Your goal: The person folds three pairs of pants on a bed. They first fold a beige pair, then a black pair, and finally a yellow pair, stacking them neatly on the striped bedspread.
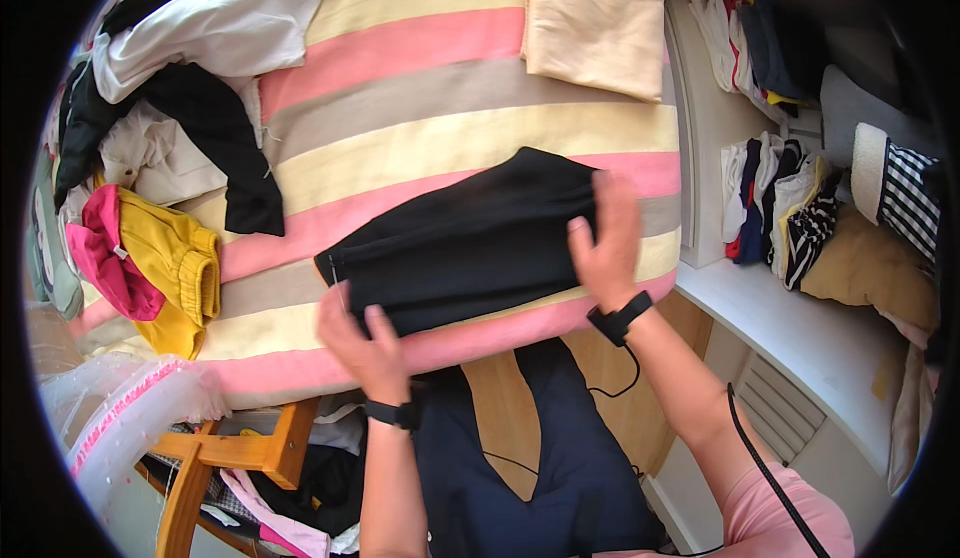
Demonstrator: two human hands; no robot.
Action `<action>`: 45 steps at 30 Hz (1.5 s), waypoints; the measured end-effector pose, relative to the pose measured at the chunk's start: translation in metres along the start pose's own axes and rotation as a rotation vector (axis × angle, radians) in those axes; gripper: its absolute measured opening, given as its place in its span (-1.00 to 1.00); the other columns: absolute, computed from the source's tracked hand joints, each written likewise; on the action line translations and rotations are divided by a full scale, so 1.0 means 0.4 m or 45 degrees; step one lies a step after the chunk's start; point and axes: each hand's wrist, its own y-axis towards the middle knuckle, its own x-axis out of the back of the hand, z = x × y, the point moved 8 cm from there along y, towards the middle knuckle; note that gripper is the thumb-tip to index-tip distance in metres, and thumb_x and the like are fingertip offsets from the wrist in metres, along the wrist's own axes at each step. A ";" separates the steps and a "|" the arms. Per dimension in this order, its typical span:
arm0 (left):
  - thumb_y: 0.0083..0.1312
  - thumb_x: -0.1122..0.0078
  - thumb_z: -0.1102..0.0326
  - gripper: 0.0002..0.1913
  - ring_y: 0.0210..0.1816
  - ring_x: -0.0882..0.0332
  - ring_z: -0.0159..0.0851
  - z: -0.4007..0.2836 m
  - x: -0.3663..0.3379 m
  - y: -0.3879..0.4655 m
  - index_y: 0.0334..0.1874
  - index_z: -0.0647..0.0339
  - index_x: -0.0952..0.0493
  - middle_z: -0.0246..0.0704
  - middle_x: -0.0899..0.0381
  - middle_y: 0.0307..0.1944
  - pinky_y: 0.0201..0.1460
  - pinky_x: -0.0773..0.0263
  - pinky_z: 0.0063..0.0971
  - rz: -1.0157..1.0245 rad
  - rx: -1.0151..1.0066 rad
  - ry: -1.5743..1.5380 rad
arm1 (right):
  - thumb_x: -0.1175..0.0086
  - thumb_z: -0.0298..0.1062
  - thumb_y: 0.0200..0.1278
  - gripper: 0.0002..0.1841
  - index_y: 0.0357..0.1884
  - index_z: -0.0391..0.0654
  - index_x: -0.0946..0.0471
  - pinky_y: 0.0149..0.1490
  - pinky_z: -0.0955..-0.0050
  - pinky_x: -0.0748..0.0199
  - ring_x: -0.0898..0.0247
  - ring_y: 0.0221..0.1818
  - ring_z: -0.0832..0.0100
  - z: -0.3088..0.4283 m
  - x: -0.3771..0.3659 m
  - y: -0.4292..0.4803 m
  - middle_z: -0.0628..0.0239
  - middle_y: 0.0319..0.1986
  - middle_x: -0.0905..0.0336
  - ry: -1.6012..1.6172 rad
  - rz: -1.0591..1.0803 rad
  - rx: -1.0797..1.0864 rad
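Note:
A black folded garment [465,243] lies flat near the front edge of the striped bed cover [420,137]. My left hand [364,344] is at its lower left corner, thumb and fingers spread, with a bit of black cloth showing between them. Against the right end of the garment rests my right hand [611,243], its thumb lying apart over the cloth. Both hands are slightly blurred, and neither visibly pinches the fabric. A zip or seam line shows at the garment's left end.
A folded beige cloth [592,29] lies at the far right of the bed. Heaped clothes, including a white garment [217,25] and yellow trousers [169,258], cover the left side. Right stands a cabinet shelf [795,340] beside packed clothes. A wooden chair [232,449] stands lower left.

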 end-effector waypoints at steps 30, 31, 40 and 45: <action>0.58 0.03 -0.04 -0.24 0.76 0.23 0.05 -0.222 -0.387 -0.103 0.72 0.16 -0.10 -0.06 0.15 0.76 0.74 0.32 0.06 0.582 -0.294 0.069 | -0.20 -0.43 0.45 -0.55 0.30 -0.36 -0.44 0.16 0.37 -0.59 -0.60 0.03 0.45 0.036 0.057 -0.059 0.20 0.06 -0.68 1.454 0.562 -0.883; 0.62 0.07 0.02 -0.30 0.75 0.20 0.06 -0.203 -0.375 -0.112 0.71 0.18 -0.12 -0.06 0.12 0.76 0.75 0.30 0.02 0.661 -0.260 -0.113 | -0.19 -0.42 0.46 -0.52 0.34 -0.37 -0.42 0.17 0.34 -0.58 -0.60 0.04 0.42 0.114 0.079 -0.045 0.16 0.07 -0.68 1.415 0.527 -0.750; 0.57 0.58 -0.52 0.02 0.54 -0.37 -0.08 0.155 -0.084 -0.123 0.57 0.36 -0.32 -0.05 -0.41 0.53 0.64 -0.17 -0.18 0.302 1.042 -2.332 | -0.16 -0.34 0.38 -0.18 0.62 -0.37 -0.12 -0.21 0.05 -0.60 -0.67 -0.23 -0.07 0.642 -0.117 -0.098 -0.09 -0.04 -0.64 0.739 0.751 -0.111; 0.62 -0.20 0.06 -0.59 -0.08 -0.55 -0.55 0.270 -0.077 -0.064 0.19 0.33 -0.54 -0.45 -0.64 -0.07 -0.05 -0.48 -0.60 0.497 1.240 -1.644 | -0.08 -0.42 0.36 -0.49 0.34 -0.35 -0.39 -0.13 0.08 -0.58 -0.60 -0.22 -0.01 0.745 -0.305 -0.200 0.01 -0.19 -0.57 0.702 0.890 0.037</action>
